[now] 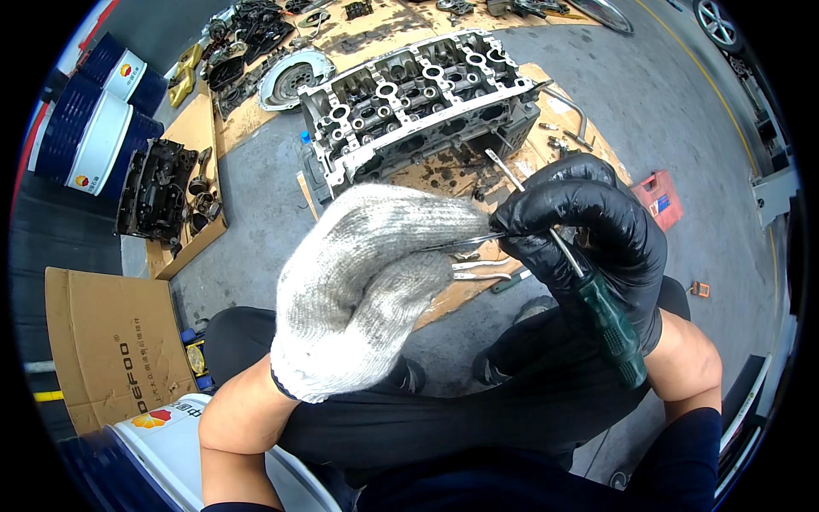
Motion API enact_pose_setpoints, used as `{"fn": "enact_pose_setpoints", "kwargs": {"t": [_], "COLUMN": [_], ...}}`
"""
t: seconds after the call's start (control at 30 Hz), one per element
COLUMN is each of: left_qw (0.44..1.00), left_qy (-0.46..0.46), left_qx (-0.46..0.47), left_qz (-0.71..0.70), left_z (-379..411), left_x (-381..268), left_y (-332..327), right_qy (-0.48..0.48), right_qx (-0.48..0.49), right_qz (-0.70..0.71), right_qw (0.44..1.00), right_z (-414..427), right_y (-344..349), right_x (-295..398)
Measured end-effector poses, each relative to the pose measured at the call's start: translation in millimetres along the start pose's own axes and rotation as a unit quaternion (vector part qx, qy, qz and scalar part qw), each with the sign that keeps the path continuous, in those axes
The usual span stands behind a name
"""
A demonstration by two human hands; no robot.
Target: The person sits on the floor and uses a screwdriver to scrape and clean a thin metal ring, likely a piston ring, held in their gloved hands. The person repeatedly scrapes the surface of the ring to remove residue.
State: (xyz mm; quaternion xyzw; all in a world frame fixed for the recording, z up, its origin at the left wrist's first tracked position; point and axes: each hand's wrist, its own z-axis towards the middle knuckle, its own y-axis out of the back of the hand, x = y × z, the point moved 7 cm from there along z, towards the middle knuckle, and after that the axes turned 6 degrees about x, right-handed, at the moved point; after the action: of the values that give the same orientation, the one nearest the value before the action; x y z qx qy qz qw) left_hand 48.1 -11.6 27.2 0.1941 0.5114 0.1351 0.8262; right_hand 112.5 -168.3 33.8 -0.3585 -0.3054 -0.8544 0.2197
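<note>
My left hand [371, 288], in a white knit glove, pinches a thin dark metal piece [470, 242] whose right end meets the fingertips of my other hand. What that piece is, I cannot tell. In a black glove, my right hand [582, 224] holds a screwdriver with a dark green handle [611, 329]; its shaft runs up and left past the fingers. Beyond both hands an engine cylinder head [416, 105] rests on the cardboard, its bores and valve openings facing up. Pliers-like metal handles [480, 270] lie below the fingertips, their other end partly hidden by the white glove.
Cardboard [461, 173] covers the floor under the parts. At left stand blue and white drums [89, 141] and a dark engine part [157, 192] in a carton. A red plastic case [662, 198] lies at right, near a bent metal bar [569, 105]. More engine parts lie at the back.
</note>
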Motion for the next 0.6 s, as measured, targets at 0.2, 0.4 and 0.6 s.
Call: {"fn": "enact_pose_setpoints", "kwargs": {"t": [0.2, 0.4, 0.6], "left_qw": [1.0, 1.0, 1.0], "left_qy": [0.004, 0.003, -0.016], "left_qx": [0.0, -0.012, -0.007], "left_qz": [0.001, -0.016, 0.001], "left_z": [1.0, 0.1, 1.1], "left_x": [-2.0, -1.4, -1.9], "left_y": [-1.0, -1.6, -0.9], "right_qy": [-0.001, -0.001, 0.0], "right_qx": [0.009, 0.004, 0.007], "right_qz": [0.001, -0.016, -0.015], "right_qw": [1.0, 1.0, 1.0], "right_z": [0.6, 1.1, 0.6], "right_y": [-0.3, 0.3, 0.8], "right_x": [0.1, 1.3, 0.7]}}
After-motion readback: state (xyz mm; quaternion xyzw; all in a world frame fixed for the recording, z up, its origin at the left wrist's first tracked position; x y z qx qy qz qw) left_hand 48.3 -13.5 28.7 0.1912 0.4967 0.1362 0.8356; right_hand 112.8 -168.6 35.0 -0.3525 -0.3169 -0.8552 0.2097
